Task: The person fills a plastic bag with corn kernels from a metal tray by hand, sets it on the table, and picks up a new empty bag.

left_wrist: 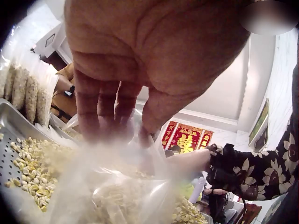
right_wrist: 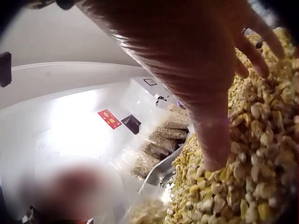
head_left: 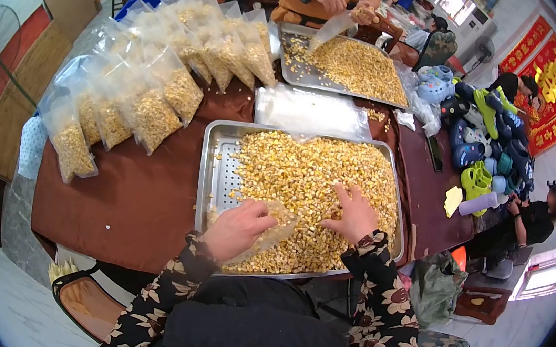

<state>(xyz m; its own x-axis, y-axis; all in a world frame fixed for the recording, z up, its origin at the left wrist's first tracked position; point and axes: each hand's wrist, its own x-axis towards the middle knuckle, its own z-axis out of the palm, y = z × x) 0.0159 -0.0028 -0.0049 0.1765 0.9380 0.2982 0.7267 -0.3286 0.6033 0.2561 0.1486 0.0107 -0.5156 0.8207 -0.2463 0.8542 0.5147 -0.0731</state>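
My left hand (head_left: 240,228) grips the mouth of a clear plastic bag (head_left: 279,223) over the near left part of a perforated metal tray (head_left: 206,185). In the left wrist view the fingers and thumb close on the film, and yellow kernels show inside the bag (left_wrist: 121,198). Dried corn kernels (head_left: 320,168) heap up across most of the tray. To the right of the bag, my right hand (head_left: 356,218) rests on the heap with fingers spread. Its thumb (right_wrist: 215,156) touches the kernels in the right wrist view.
Filled bags of corn (head_left: 154,110) stand in rows at the left. A stack of flat plastic bags (head_left: 313,113) lies behind the tray. Farther back, another person (head_left: 334,0) works over a second tray (head_left: 296,79). Clogs (head_left: 485,129) pile up at the right.
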